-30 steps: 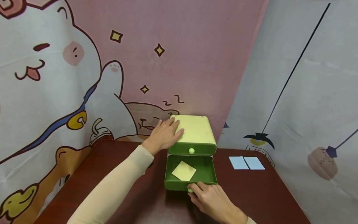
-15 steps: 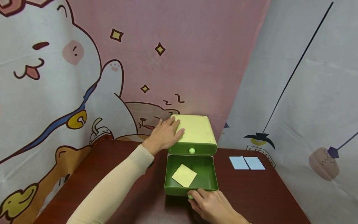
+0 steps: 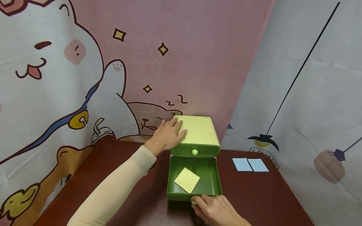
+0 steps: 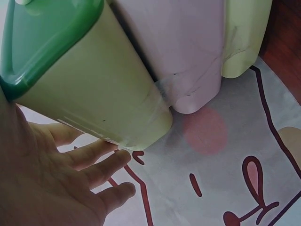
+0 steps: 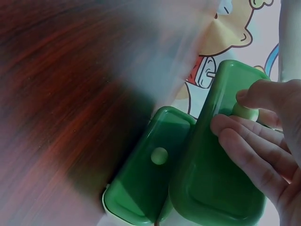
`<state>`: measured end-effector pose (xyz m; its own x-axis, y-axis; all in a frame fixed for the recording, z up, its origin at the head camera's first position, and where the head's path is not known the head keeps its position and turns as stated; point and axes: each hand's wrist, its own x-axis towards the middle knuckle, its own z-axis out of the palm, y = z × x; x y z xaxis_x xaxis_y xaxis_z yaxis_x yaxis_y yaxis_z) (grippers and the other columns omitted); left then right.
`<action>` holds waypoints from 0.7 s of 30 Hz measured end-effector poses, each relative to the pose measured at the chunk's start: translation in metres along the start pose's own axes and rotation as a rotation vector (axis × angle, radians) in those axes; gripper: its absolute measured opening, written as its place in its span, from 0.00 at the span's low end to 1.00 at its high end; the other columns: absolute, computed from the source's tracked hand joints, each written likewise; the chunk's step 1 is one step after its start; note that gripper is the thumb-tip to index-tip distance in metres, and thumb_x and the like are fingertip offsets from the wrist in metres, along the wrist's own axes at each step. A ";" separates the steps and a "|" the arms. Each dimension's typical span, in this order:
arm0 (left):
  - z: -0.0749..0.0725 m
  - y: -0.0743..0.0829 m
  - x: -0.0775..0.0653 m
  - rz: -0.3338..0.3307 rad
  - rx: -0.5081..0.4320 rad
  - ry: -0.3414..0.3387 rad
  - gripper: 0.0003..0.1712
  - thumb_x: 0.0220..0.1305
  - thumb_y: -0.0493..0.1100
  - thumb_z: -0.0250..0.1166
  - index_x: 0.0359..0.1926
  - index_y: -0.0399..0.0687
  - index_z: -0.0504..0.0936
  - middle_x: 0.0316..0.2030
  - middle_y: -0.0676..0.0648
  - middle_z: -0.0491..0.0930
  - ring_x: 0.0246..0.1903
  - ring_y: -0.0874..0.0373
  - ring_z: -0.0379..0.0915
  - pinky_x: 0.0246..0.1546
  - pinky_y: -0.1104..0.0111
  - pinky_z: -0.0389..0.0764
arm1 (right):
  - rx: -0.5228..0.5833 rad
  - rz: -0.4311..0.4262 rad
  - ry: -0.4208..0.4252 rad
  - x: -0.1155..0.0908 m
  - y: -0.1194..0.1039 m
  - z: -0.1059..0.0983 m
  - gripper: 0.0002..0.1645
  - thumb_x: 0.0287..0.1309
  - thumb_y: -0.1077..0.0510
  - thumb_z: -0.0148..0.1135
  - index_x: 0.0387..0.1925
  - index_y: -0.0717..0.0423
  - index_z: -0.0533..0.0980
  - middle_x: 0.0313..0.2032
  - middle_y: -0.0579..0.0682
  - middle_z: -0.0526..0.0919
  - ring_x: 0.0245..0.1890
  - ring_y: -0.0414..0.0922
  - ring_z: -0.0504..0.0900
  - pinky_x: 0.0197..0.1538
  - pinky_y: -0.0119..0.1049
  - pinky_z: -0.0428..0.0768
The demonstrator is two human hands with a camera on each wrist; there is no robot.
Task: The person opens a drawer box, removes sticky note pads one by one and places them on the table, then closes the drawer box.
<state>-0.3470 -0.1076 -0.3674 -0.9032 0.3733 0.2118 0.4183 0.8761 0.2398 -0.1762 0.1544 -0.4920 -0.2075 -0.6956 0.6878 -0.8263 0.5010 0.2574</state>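
Table (image 3: 254, 194) | right hand (image 3: 213, 207) pinches knob (image 5: 246, 113) | left hand (image 3: 166, 135) spread, seemingly touching cabinet (image 3: 199, 130)

In head view I work under soft, even light. Shadow lies on the table (image 3: 254, 197) at 6 o'clock from the drawer (image 3: 207, 180). In my right wrist view, exposure is dim; whitish haze clouds 12 o'clock. In my left, gloss marks the green front (image 4: 51, 42) at 10 o'clock.

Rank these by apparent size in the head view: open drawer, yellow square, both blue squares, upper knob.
1. Open drawer
2. Yellow square
3. Left blue square and right blue square: too alike to rank
4. Upper knob
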 end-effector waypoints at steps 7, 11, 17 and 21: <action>0.000 0.000 -0.001 0.004 0.003 0.001 0.46 0.92 0.71 0.39 0.94 0.51 0.62 0.95 0.39 0.55 0.93 0.36 0.56 0.96 0.37 0.50 | -0.019 -0.020 0.019 -0.003 -0.002 0.003 0.25 0.94 0.47 0.46 0.41 0.44 0.86 0.24 0.33 0.80 0.14 0.29 0.71 0.19 0.17 0.60; 0.000 -0.001 -0.001 0.004 0.001 0.011 0.46 0.93 0.71 0.39 0.94 0.50 0.63 0.95 0.38 0.56 0.93 0.36 0.57 0.96 0.37 0.51 | -0.012 -0.014 0.010 -0.003 -0.003 0.003 0.25 0.94 0.48 0.45 0.41 0.44 0.86 0.23 0.33 0.79 0.15 0.29 0.72 0.19 0.16 0.58; 0.001 -0.001 0.000 0.007 -0.003 0.014 0.46 0.93 0.71 0.39 0.94 0.50 0.63 0.95 0.38 0.56 0.93 0.36 0.57 0.96 0.37 0.50 | 0.013 -0.003 -0.012 -0.003 -0.004 0.002 0.27 0.95 0.48 0.43 0.43 0.44 0.86 0.24 0.34 0.80 0.15 0.29 0.71 0.19 0.17 0.59; 0.002 -0.001 0.000 0.006 0.002 0.008 0.46 0.93 0.71 0.39 0.94 0.51 0.62 0.95 0.38 0.55 0.93 0.36 0.57 0.96 0.38 0.50 | 0.029 -0.002 -0.027 -0.003 -0.003 0.000 0.27 0.95 0.47 0.42 0.43 0.44 0.87 0.25 0.34 0.81 0.16 0.29 0.71 0.20 0.17 0.59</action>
<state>-0.3473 -0.1076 -0.3691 -0.8997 0.3764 0.2211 0.4239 0.8742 0.2369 -0.1730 0.1550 -0.4951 -0.2197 -0.7104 0.6686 -0.8417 0.4846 0.2383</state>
